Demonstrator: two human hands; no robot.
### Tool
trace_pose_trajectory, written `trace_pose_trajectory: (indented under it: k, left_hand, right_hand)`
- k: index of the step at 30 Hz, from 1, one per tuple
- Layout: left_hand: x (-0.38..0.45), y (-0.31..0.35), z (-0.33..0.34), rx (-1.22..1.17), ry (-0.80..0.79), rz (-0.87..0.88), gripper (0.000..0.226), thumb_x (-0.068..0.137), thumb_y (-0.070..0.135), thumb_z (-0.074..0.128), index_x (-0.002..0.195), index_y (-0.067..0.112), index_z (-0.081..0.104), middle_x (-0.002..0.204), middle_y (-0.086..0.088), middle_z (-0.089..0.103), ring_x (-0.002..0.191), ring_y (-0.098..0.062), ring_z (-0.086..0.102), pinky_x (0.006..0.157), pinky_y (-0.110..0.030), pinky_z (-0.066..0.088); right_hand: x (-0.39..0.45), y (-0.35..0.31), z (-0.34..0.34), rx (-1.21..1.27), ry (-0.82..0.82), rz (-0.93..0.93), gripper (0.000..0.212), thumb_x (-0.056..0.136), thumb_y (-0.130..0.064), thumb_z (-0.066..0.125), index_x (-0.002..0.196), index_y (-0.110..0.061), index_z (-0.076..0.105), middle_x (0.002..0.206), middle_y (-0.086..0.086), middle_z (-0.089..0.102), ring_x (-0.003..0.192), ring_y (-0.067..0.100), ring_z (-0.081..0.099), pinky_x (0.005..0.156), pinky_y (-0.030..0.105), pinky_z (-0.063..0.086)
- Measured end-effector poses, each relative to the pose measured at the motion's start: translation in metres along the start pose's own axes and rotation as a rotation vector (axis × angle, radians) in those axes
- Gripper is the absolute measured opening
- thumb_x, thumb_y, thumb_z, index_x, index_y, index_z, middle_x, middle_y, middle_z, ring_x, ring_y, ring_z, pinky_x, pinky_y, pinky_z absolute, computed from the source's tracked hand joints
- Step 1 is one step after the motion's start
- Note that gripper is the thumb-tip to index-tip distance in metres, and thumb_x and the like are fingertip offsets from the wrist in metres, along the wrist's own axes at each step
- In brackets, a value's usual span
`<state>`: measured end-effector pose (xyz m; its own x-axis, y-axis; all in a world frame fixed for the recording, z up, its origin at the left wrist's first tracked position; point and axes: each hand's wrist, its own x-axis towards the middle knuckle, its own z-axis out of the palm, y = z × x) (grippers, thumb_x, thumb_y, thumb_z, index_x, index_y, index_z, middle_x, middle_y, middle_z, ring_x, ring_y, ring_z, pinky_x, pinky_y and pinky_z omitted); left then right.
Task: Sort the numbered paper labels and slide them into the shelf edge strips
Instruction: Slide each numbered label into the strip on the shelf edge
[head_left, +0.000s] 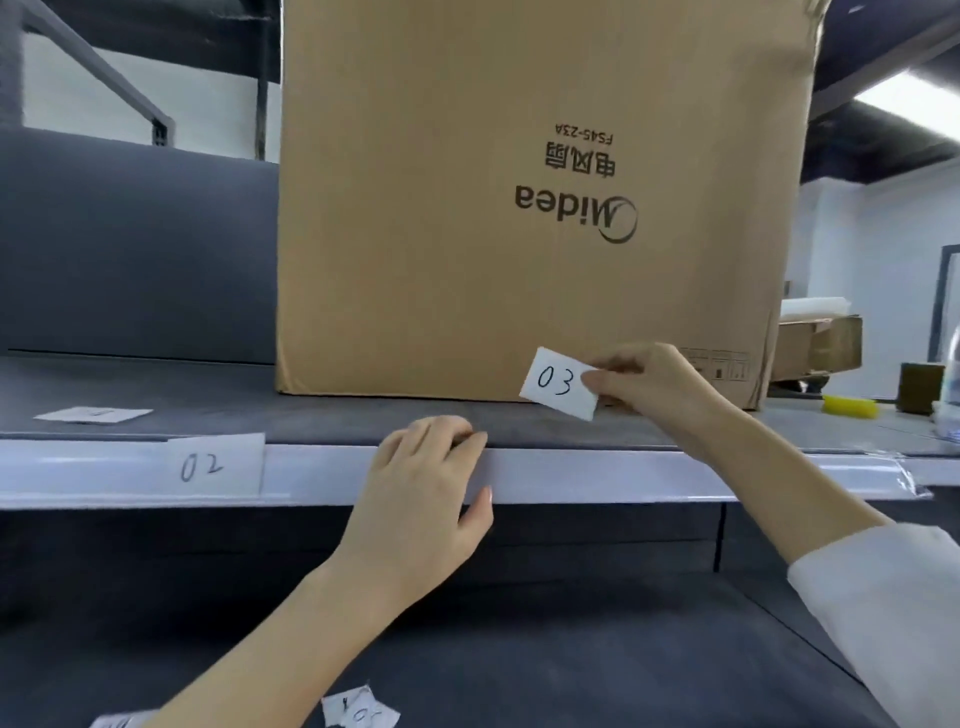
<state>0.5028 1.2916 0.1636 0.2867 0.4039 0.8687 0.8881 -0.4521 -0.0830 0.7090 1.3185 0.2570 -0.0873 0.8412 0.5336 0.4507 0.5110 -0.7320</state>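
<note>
While I watch from the head camera, the shelf reads from left to right as follows.

Far left: a loose paper slip (93, 414) lies flat on the grey shelf (156, 395); I cannot read its number.

Edge strip: a clear shelf edge strip (597, 475) runs along the shelf's front, and the label marked 02 (213, 465) already sits in it, left of both hands.

Left hand: my left hand (421, 483) grips the strip itself, fingers hooked over its top edge and thumb pressed on its lower edge, holding no paper.

Below: more crumpled labels (358, 712) lie on the lower shelf (571, 649), near the left forearm.

Centre: a large cardboard box (519, 208) stands on the shelf behind the hands, its print upside down.

Right hand: my right hand (649, 382) pinches the label marked 03 (561, 383) by its right edge, holding it tilted in front of the box's lower corner, above the strip and apart from it.

Far right: a yellow object (849, 404) and a dark block (922, 387) sit on the surface beyond the box.
</note>
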Motion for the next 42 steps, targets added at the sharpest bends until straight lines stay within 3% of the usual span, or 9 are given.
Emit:
trace_pose_trajectory:
  k: [3, 7, 11, 16, 20, 24, 31, 38, 42]
  left_hand:
    - [0.003, 0.008, 0.004, 0.004, -0.016, -0.025, 0.044, 0.074, 0.033, 0.037, 0.093, 0.012, 0.069, 0.089, 0.002, 0.061, 0.087, -0.010, 0.042, 0.073, -0.028, 0.047]
    - [0.009, 0.011, 0.000, -0.032, -0.013, -0.026, 0.038, 0.075, 0.028, 0.035, 0.082, 0.010, 0.068, 0.084, 0.000, 0.058, 0.080, -0.011, 0.039, 0.064, -0.030, 0.048]
    - [0.008, 0.012, -0.005, -0.075, -0.003, -0.028, 0.038, 0.074, 0.026, 0.036, 0.085, 0.009, 0.068, 0.080, -0.001, 0.057, 0.077, -0.012, 0.039, 0.061, -0.033, 0.049]
    - [0.009, 0.013, -0.004, -0.099, 0.001, -0.042, 0.041, 0.075, 0.029, 0.035, 0.089, 0.009, 0.068, 0.081, -0.001, 0.057, 0.077, -0.011, 0.037, 0.063, -0.034, 0.048]
    - [0.008, 0.012, -0.002, -0.108, 0.001, -0.055, 0.041, 0.075, 0.028, 0.034, 0.088, 0.009, 0.067, 0.080, -0.002, 0.057, 0.076, -0.012, 0.039, 0.061, -0.037, 0.049]
    - [0.009, 0.014, -0.002, -0.121, 0.007, -0.053, 0.042, 0.076, 0.028, 0.034, 0.087, 0.007, 0.068, 0.080, -0.003, 0.056, 0.075, -0.019, 0.047, 0.061, -0.039, 0.051]
    - [0.009, 0.015, -0.004, -0.112, -0.013, -0.058, 0.043, 0.076, 0.027, 0.034, 0.086, 0.005, 0.069, 0.078, -0.005, 0.057, 0.071, -0.025, 0.053, 0.060, -0.040, 0.052]
    - [0.006, 0.015, 0.001, -0.110, -0.016, -0.091, 0.043, 0.076, 0.025, 0.033, 0.083, 0.001, 0.069, 0.080, -0.006, 0.056, 0.074, -0.023, 0.050, 0.072, -0.025, 0.038]
    - [0.004, 0.016, 0.004, -0.085, -0.027, -0.101, 0.042, 0.076, 0.024, 0.032, 0.081, 0.001, 0.067, 0.084, -0.006, 0.054, 0.078, -0.016, 0.038, 0.075, -0.028, 0.035]
  right_hand:
    - [0.002, 0.008, -0.002, -0.047, -0.100, 0.005, 0.015, 0.085, -0.007, 0.058, 0.079, -0.017, 0.067, 0.071, -0.006, 0.069, 0.051, -0.006, 0.059, 0.059, 0.019, 0.038]
    - [0.003, 0.012, 0.000, -0.032, -0.163, -0.057, 0.016, 0.085, -0.007, 0.059, 0.074, -0.015, 0.067, 0.048, -0.015, 0.065, 0.044, -0.007, 0.057, 0.046, 0.010, 0.037]
    - [0.007, 0.009, 0.004, -0.101, -0.195, -0.091, 0.008, 0.084, -0.008, 0.061, 0.085, -0.007, 0.069, 0.069, -0.001, 0.068, 0.045, -0.005, 0.056, 0.052, 0.012, 0.041]
    - [0.000, 0.009, 0.003, -0.143, -0.297, -0.084, 0.008, 0.084, -0.006, 0.061, 0.083, -0.008, 0.069, 0.062, -0.005, 0.064, 0.046, -0.006, 0.055, 0.051, 0.007, 0.041]
    - [-0.006, 0.017, -0.006, -0.222, -0.317, -0.075, 0.009, 0.085, -0.011, 0.062, 0.083, -0.011, 0.070, 0.078, 0.010, 0.065, 0.064, 0.010, 0.056, 0.067, 0.023, 0.046]
    - [-0.013, 0.021, -0.011, -0.282, -0.287, -0.093, 0.018, 0.084, -0.013, 0.061, 0.071, -0.022, 0.070, 0.076, 0.008, 0.062, 0.069, 0.016, 0.047, 0.063, 0.034, 0.036]
    - [-0.017, 0.023, -0.010, -0.331, -0.307, -0.141, 0.022, 0.084, -0.008, 0.058, 0.074, -0.021, 0.072, 0.087, 0.019, 0.065, 0.073, 0.020, 0.046, 0.069, 0.033, 0.037]
    - [-0.021, 0.026, -0.008, -0.389, -0.311, -0.169, 0.022, 0.086, -0.013, 0.053, 0.078, -0.019, 0.073, 0.086, -0.007, 0.056, 0.072, 0.004, 0.050, 0.062, 0.004, 0.035]
    - [-0.016, 0.027, -0.009, -0.454, -0.316, -0.203, 0.024, 0.086, -0.015, 0.055, 0.066, -0.018, 0.069, 0.076, -0.011, 0.052, 0.057, -0.008, 0.046, 0.059, 0.006, 0.034]
